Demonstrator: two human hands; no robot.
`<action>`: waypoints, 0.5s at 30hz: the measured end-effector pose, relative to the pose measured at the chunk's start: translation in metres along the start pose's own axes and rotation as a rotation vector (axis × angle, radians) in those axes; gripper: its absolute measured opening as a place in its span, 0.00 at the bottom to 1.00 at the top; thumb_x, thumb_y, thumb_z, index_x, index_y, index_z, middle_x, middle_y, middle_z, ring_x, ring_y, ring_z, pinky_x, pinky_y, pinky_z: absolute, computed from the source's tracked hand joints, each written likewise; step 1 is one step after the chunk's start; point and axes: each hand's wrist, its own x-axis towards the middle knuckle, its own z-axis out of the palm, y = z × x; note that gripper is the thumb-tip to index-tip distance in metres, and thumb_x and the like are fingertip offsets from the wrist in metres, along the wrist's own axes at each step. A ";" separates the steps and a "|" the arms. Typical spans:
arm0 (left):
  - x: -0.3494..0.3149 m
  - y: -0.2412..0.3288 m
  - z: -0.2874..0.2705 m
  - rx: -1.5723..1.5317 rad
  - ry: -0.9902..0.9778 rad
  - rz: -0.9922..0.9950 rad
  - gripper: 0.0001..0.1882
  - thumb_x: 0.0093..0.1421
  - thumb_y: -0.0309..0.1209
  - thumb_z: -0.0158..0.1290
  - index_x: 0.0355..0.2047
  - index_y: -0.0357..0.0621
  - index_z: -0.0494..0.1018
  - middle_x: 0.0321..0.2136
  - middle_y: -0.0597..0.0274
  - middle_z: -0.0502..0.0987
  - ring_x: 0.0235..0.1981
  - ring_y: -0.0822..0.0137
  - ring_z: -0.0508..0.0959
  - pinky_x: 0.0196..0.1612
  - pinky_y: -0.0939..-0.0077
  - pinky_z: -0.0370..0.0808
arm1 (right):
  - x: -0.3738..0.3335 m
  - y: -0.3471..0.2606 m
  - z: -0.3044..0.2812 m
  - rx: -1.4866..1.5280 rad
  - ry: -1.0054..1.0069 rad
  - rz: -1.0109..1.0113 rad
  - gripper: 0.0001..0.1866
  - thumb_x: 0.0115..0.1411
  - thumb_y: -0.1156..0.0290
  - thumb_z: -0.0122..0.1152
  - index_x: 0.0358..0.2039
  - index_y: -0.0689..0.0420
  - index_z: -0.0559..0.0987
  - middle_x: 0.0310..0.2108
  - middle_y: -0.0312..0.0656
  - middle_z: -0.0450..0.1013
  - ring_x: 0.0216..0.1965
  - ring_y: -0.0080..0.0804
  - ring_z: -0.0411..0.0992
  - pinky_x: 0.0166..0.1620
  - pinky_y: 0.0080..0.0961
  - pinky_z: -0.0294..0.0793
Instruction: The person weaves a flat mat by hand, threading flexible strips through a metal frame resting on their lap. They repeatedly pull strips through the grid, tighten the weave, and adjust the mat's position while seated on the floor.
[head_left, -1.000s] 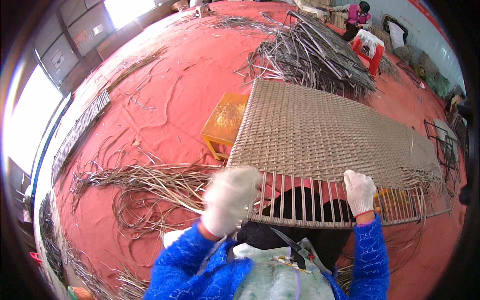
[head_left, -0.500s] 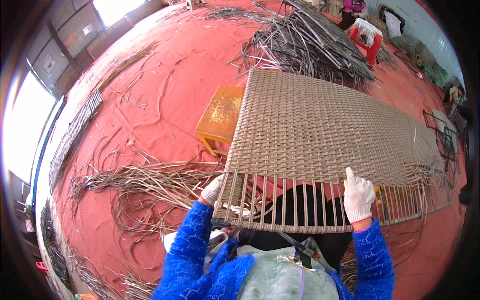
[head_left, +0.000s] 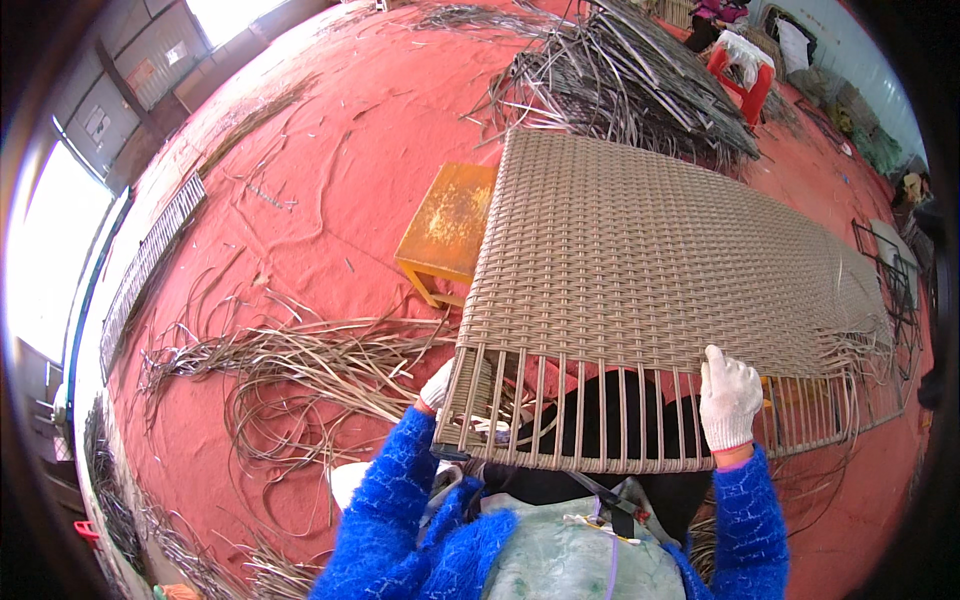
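Note:
A large tan woven wicker panel (head_left: 640, 250) slants in front of me, its near edge over my lap. Close weave fills most of it; toward me, bare wrapped bars (head_left: 600, 415) run to the frame. My left hand (head_left: 437, 386), in a white knit glove, is at the panel's left edge, its fingers hidden behind the frame. My right hand (head_left: 730, 402), gloved alike, lies at the lower border of the weave, index finger raised against it and other fingers curled; what they hold, if anything, is hidden. A coil of tan strand (head_left: 484, 385) shows behind the left bars.
A worn yellow stool (head_left: 450, 220) stands beyond the panel's left edge. Loose tan strands (head_left: 300, 365) spread over the red floor covering (head_left: 270, 220) at left. A heap of grey strips (head_left: 620, 85) and a red stool (head_left: 742, 82) are farther back. Loose strand ends (head_left: 850, 350) hang at the panel's right.
My right hand has shifted slightly right and down along the weave's border. My left hand has slipped farther behind the frame's edge. The panel sits slightly farther right in view.

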 end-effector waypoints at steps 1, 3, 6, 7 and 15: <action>0.000 0.002 -0.001 0.002 0.089 -0.031 0.15 0.67 0.32 0.47 0.52 0.39 0.71 0.40 0.67 0.77 0.37 0.76 0.76 0.40 0.79 0.77 | 0.000 0.000 0.000 -0.027 -0.020 0.029 0.12 0.57 0.65 0.60 0.41 0.53 0.74 0.23 0.40 0.72 0.28 0.40 0.72 0.34 0.38 0.70; -0.003 0.006 -0.004 0.019 0.048 0.000 0.15 0.67 0.32 0.47 0.51 0.39 0.71 0.40 0.68 0.77 0.37 0.76 0.77 0.39 0.80 0.77 | 0.001 -0.001 0.000 0.007 -0.030 0.015 0.11 0.57 0.65 0.59 0.39 0.53 0.74 0.23 0.40 0.71 0.28 0.40 0.72 0.34 0.38 0.70; -0.007 0.009 -0.008 0.114 0.131 -0.080 0.15 0.67 0.33 0.48 0.51 0.40 0.71 0.39 0.68 0.77 0.36 0.76 0.77 0.39 0.80 0.77 | 0.002 -0.001 0.000 0.003 -0.045 0.020 0.09 0.58 0.64 0.59 0.37 0.52 0.73 0.23 0.39 0.71 0.28 0.40 0.71 0.34 0.38 0.70; -0.008 0.008 -0.008 0.053 0.072 -0.077 0.15 0.66 0.34 0.49 0.51 0.41 0.71 0.38 0.68 0.77 0.36 0.76 0.77 0.39 0.80 0.77 | 0.002 -0.001 0.000 -0.023 -0.060 0.048 0.09 0.58 0.64 0.59 0.37 0.52 0.73 0.23 0.39 0.71 0.28 0.40 0.71 0.34 0.38 0.70; -0.006 -0.006 0.000 0.005 0.019 -0.093 0.15 0.67 0.35 0.48 0.49 0.40 0.72 0.38 0.67 0.78 0.36 0.75 0.77 0.39 0.79 0.77 | 0.001 0.000 0.000 0.062 0.043 0.016 0.08 0.59 0.65 0.58 0.37 0.52 0.74 0.24 0.40 0.71 0.29 0.41 0.71 0.35 0.38 0.69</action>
